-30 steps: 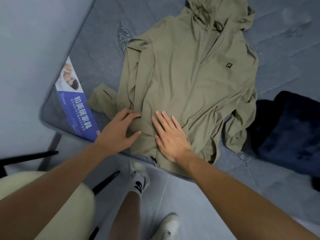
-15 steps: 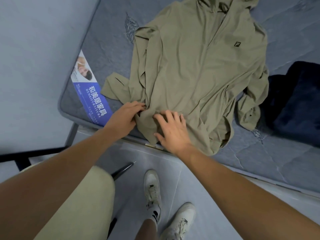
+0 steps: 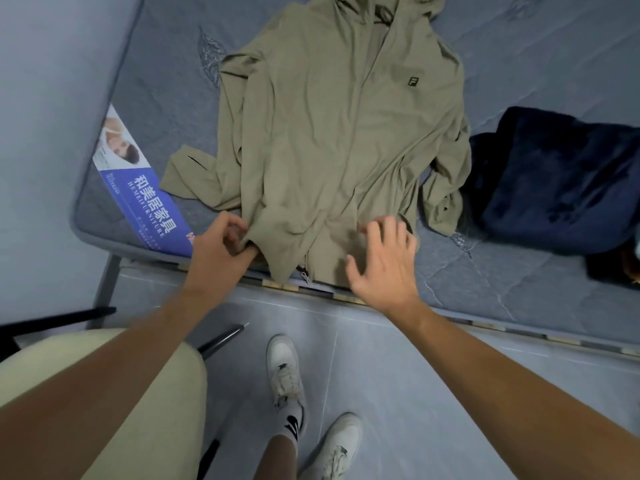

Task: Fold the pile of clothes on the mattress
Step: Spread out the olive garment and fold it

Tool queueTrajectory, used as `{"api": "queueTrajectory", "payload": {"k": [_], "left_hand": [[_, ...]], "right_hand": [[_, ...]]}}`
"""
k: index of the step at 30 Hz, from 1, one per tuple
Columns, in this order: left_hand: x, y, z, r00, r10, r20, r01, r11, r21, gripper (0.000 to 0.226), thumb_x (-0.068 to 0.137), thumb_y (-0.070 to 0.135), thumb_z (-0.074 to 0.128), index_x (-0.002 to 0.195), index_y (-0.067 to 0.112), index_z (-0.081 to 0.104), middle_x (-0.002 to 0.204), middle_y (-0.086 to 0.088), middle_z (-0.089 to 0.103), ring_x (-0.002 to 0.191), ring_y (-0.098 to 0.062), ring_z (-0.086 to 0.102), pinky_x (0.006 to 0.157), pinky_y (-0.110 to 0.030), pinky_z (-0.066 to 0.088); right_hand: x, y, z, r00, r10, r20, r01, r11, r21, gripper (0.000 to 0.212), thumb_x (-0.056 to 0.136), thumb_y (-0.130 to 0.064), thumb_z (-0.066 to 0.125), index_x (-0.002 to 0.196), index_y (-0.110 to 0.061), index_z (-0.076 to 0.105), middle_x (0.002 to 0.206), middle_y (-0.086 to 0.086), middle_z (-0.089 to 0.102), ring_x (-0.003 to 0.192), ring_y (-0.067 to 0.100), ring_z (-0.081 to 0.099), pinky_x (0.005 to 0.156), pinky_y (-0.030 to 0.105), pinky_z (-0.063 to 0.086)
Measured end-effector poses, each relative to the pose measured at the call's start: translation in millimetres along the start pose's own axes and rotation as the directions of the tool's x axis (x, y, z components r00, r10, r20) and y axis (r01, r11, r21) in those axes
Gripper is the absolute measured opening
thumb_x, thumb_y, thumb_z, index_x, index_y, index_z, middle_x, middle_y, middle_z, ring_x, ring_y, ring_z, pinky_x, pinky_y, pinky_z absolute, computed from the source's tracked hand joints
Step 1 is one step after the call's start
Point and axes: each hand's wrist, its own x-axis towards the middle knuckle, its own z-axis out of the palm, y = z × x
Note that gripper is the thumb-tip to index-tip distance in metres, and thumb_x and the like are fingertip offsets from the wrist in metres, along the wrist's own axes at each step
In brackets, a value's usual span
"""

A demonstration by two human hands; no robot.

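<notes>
A grey quilted mattress [image 3: 540,67] carries everything here, its near edge running from lower left to right above a slatted frame. An olive-green hooded jacket [image 3: 332,133] lies spread front-up on it, hood toward the far edge, hem at the near edge and slightly overhanging it. One sleeve lies out toward the near left corner, beside a blue-and-white printed label [image 3: 142,188] lying flat on that corner. A dark navy garment [image 3: 561,181] lies bunched toward the right edge, just beside the jacket's other sleeve.
</notes>
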Motion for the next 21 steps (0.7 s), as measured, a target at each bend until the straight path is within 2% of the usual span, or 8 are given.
{"api": "queueTrajectory", "payload": {"k": [3,5,7,8,11,15,18,21], "left_hand": [[-5.3,-22.0,5.1,0.99,-0.104,0.092,0.108,0.994,-0.035,0.045,0.076,0.0,0.084,0.106,0.018,0.056,0.094,-0.008,0.062,0.086,-0.022,0.06,0.076,-0.027,0.05],[1.4,-35.3,7.7,0.993,-0.093,0.072,0.087,0.993,0.083,0.049,0.075,0.0,0.081,0.11,0.023,0.055,0.106,-0.01,0.061,0.1,-0.029,0.058,0.081,-0.035,0.049],[6.3,-38.8,10.9,0.996,-0.063,0.068,0.049,0.98,0.193,0.052,0.074,-0.003,0.076,0.116,0.022,0.058,0.113,-0.015,0.056,0.108,-0.033,0.049,0.085,-0.037,0.042],[7.6,-39.0,12.2,0.996,-0.063,0.067,0.045,0.97,0.238,0.054,0.074,-0.003,0.075,0.12,0.021,0.058,0.115,-0.017,0.054,0.109,-0.033,0.046,0.086,-0.037,0.04],[5.7,-32.7,16.1,0.994,-0.081,0.072,0.057,0.958,0.28,0.053,0.081,-0.005,0.068,0.125,0.021,0.058,0.116,-0.016,0.054,0.106,-0.036,0.051,0.088,-0.04,0.044],[0.3,-24.2,13.4,0.993,-0.083,0.08,0.067,0.979,0.19,0.032,0.087,-0.005,0.063,0.109,0.017,0.058,0.088,-0.007,0.066,0.081,-0.02,0.06,0.067,-0.027,0.04],[-5.0,-16.5,9.9,0.998,-0.065,0.012,0.064,0.992,0.106,0.028,0.087,-0.005,0.065,0.106,0.015,0.059,0.072,0.002,0.056,0.065,-0.003,0.054,0.058,-0.014,0.039],[-15.1,-7.6,6.1,0.995,-0.079,-0.063,0.075,0.996,-0.057,0.025,0.093,-0.006,0.059,0.108,0.013,0.062,0.076,0.003,0.063,0.064,-0.009,0.063,0.062,-0.021,0.055]], "right_hand": [[-28.0,32.2,-1.6,0.992,0.073,0.104,-0.082,0.993,0.087,0.057,0.066,-0.034,0.063,0.117,-0.014,0.047,0.119,0.008,0.041,0.105,0.03,0.04,0.085,0.047,0.043],[-41.3,48.2,5.6,0.97,0.02,0.241,-0.052,0.991,0.127,0.077,0.065,-0.027,0.066,0.137,-0.014,0.043,0.137,0.01,0.039,0.122,0.033,0.04,0.1,0.052,0.045],[-48.1,54.9,16.1,0.939,-0.025,0.343,-0.007,0.996,0.091,0.094,0.072,-0.032,0.074,0.153,-0.014,0.032,0.158,0.01,0.028,0.146,0.034,0.027,0.119,0.053,0.033],[-48.2,54.9,20.8,0.937,-0.026,0.348,0.0,0.997,0.073,0.095,0.075,-0.04,0.078,0.155,-0.015,0.032,0.162,0.01,0.025,0.151,0.033,0.021,0.124,0.052,0.028],[-46.5,48.4,30.4,0.969,0.04,0.242,-0.069,0.991,0.111,0.073,0.082,-0.05,0.077,0.142,-0.017,0.049,0.155,0.01,0.037,0.145,0.032,0.032,0.118,0.05,0.033],[-37.9,40.5,29.3,0.986,0.157,0.059,-0.165,0.972,0.166,0.042,0.078,-0.012,0.069,0.119,-0.016,0.065,0.132,0.006,0.05,0.12,0.032,0.045,0.1,0.054,0.043],[-31.9,37.8,22.9,0.948,0.316,-0.032,-0.293,0.909,0.298,0.024,0.085,-0.002,0.061,0.106,-0.014,0.062,0.123,0.008,0.046,0.11,0.03,0.043,0.093,0.044,0.042],[-25.7,34.9,8.9,0.882,0.471,-0.024,-0.378,0.738,0.558,0.009,0.097,-0.004,0.051,0.099,-0.012,0.055,0.101,0.006,0.055,0.09,0.024,0.051,0.082,0.044,0.046]]}}
